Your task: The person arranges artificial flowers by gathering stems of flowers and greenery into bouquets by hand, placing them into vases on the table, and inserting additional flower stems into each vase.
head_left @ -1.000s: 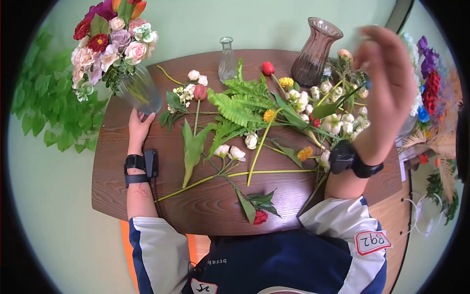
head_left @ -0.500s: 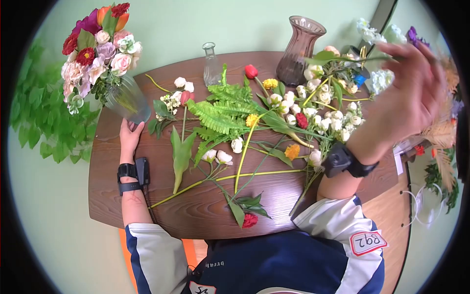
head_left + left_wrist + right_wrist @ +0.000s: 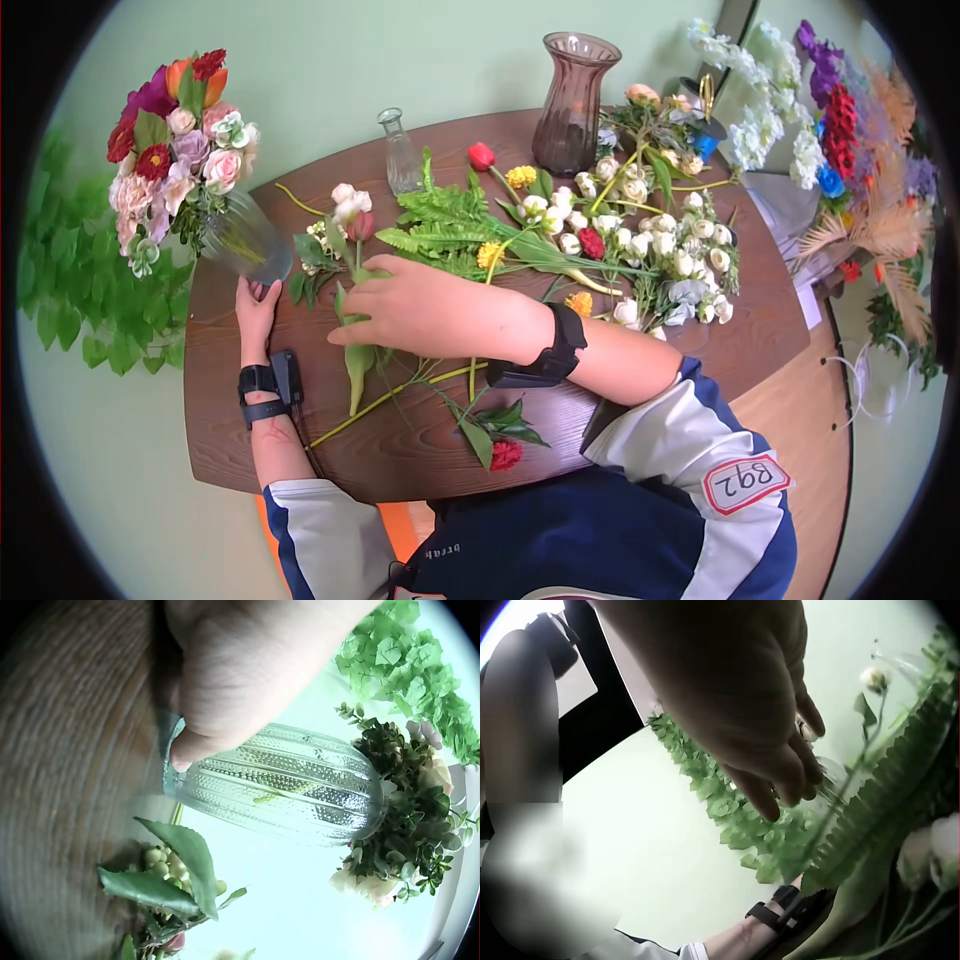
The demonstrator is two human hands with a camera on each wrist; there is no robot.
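Now the right hand is open by the pink tulip
It has left the brown wooden surface's right side; left hand grips the ribbed glass vase.

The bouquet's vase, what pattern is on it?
The vase has stripes and tiny bumps, clearest in the left wrist view.

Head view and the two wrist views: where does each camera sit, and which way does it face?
Head: on the person's head, looking forward and down at the table; shows the left hand, right hand and left forearm.
Left wrist: on that wrist, looking past the hand along the flower-filled vase; shows the thumb at its base.
Right wrist: on that wrist, looking past its fingers toward the hanging green leaves and fern; the left forearm shows too.
Shared: head and left wrist both show that vase.
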